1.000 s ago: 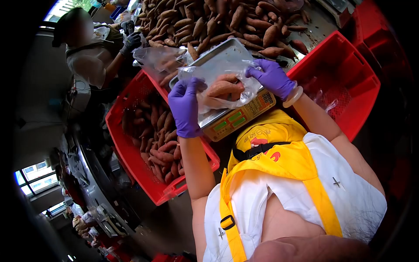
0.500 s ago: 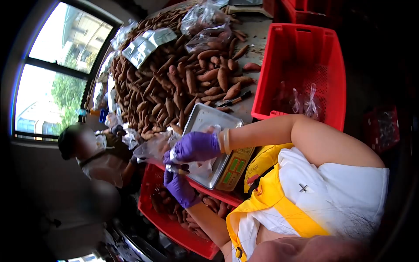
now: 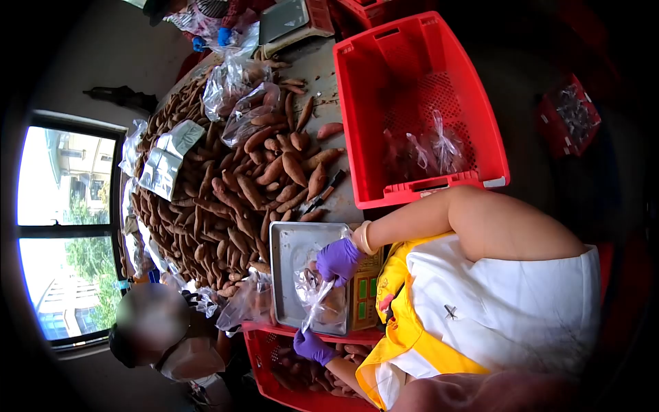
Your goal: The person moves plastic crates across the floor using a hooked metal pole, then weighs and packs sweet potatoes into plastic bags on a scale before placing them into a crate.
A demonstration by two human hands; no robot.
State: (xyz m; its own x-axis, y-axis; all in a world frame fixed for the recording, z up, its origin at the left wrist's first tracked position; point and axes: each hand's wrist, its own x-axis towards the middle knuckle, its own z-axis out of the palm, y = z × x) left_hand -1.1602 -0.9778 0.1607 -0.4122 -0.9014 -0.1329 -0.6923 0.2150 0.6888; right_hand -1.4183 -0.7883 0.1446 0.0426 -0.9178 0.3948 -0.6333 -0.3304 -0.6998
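A clear plastic bag [image 3: 312,292] of sweet potatoes rests on the metal pan [image 3: 285,240] of a weighing scale [image 3: 362,299]. My right hand [image 3: 338,261], in a purple glove, is closed on the bag's gathered plastic. My left hand [image 3: 314,347], also purple-gloved, pinches the far end of the twisted neck near the pan's edge. The neck is stretched between both hands. Green displays glow on the scale beside my right wrist. Another clear bag [image 3: 248,302] with sweet potatoes in it lies against the pan's other side.
A large heap of sweet potatoes [image 3: 226,199] covers the table. A red crate [image 3: 350,130] with several bagged items stands at upper right; another red crate [image 3: 264,378] of sweet potatoes sits below the scale. A co-worker [image 3: 185,343] is at lower left, another person [image 3: 213,10] at the top.
The view has turned, so the heap and crates sit differently. My hands, close together before, are now farther apart with the bag's neck drawn out between them over the pan.
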